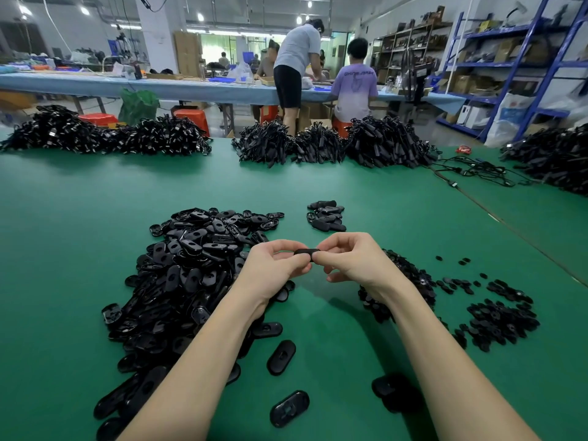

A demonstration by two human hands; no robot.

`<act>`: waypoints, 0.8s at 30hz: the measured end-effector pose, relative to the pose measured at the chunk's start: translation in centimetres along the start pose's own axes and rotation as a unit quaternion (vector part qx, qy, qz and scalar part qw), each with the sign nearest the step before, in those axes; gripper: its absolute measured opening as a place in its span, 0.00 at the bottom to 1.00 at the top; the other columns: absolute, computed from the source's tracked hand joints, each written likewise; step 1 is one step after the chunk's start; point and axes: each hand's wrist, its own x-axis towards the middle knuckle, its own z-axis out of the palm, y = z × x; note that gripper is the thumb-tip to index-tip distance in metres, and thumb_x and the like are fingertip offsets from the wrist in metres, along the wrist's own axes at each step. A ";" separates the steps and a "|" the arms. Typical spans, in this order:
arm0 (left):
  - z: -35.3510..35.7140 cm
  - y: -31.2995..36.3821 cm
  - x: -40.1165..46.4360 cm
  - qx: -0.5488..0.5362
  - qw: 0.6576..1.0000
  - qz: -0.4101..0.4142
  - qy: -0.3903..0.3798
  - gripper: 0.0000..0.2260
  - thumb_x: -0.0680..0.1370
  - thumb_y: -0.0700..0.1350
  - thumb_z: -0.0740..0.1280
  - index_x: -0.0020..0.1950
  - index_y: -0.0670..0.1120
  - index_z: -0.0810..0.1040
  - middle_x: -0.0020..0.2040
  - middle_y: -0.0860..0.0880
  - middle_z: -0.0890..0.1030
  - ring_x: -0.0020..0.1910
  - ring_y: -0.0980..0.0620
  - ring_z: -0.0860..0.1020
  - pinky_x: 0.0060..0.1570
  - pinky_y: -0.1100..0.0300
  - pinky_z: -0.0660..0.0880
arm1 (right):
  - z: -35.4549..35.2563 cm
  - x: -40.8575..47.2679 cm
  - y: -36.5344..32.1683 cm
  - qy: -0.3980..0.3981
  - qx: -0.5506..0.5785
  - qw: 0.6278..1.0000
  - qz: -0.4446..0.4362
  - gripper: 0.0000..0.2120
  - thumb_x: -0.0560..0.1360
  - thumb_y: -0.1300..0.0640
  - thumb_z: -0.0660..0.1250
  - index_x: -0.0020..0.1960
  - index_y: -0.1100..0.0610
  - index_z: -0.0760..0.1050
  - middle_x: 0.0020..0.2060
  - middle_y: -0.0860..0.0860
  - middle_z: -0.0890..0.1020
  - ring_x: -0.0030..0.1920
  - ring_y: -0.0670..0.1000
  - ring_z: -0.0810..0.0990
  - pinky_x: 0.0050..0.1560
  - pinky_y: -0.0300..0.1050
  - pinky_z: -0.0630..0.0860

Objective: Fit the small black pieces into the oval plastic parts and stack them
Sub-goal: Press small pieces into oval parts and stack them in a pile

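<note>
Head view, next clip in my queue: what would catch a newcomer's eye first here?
First, the two hands meeting mid-frame: the left hand and right hand together pinch one oval plastic part above the green table. To their left sprawls a big heap of oval parts; to the right lies a scatter of small black pieces. A small stack of parts sits just beyond the hands.
</note>
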 end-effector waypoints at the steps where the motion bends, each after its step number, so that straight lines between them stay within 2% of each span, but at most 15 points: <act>1: 0.0 -0.1 0.0 0.013 1.000 0.003 0.001 0.05 0.75 0.34 0.72 0.48 0.42 0.82 0.42 0.43 0.86 0.40 0.50 0.84 0.53 0.50 0.74 | 0.1 0.0 0.1 0.003 -0.005 1.000 -0.002 0.05 0.74 0.66 0.75 0.43 0.61 0.80 0.26 0.47 0.79 0.28 0.45 0.78 0.32 0.39 0.79; 4: -0.1 -0.3 -0.1 0.024 1.000 0.011 -0.005 0.04 0.75 0.35 0.72 0.47 0.43 0.82 0.41 0.44 0.86 0.40 0.51 0.85 0.55 0.46 0.70 | 0.2 -0.1 0.2 0.009 -0.005 1.000 -0.002 0.04 0.74 0.66 0.74 0.43 0.62 0.80 0.26 0.47 0.78 0.27 0.45 0.77 0.32 0.39 0.78; 11: 0.0 -0.7 0.1 0.036 0.999 0.011 -0.004 0.04 0.75 0.36 0.73 0.47 0.43 0.82 0.40 0.45 0.87 0.38 0.53 0.84 0.52 0.47 0.71 | 0.4 -0.2 0.3 0.017 -0.023 1.000 -0.001 0.05 0.73 0.67 0.73 0.41 0.60 0.78 0.25 0.46 0.78 0.26 0.43 0.76 0.31 0.38 0.78; 15: -0.2 -1.0 0.4 0.044 0.999 0.013 0.000 0.04 0.75 0.34 0.73 0.47 0.42 0.82 0.40 0.44 0.86 0.37 0.52 0.84 0.50 0.55 0.78 | 0.7 -0.3 0.4 0.027 -0.031 0.999 0.001 0.06 0.73 0.67 0.74 0.41 0.60 0.78 0.25 0.46 0.79 0.26 0.44 0.77 0.31 0.38 0.78; 18: -0.3 -1.2 0.5 0.050 0.999 0.012 0.001 0.05 0.75 0.34 0.73 0.47 0.42 0.82 0.39 0.44 0.86 0.35 0.54 0.83 0.45 0.63 0.79 | 0.9 -0.3 0.5 0.028 -0.027 0.999 0.004 0.06 0.73 0.67 0.73 0.41 0.60 0.78 0.26 0.47 0.79 0.26 0.44 0.77 0.31 0.38 0.78; 24: -0.3 -1.3 0.5 0.060 0.998 0.012 0.004 0.04 0.75 0.35 0.72 0.48 0.42 0.82 0.40 0.44 0.86 0.35 0.54 0.83 0.40 0.61 0.77 | 1.2 -0.5 0.6 0.025 0.002 1.000 0.008 0.07 0.73 0.70 0.72 0.40 0.61 0.77 0.28 0.51 0.78 0.25 0.44 0.76 0.30 0.39 0.78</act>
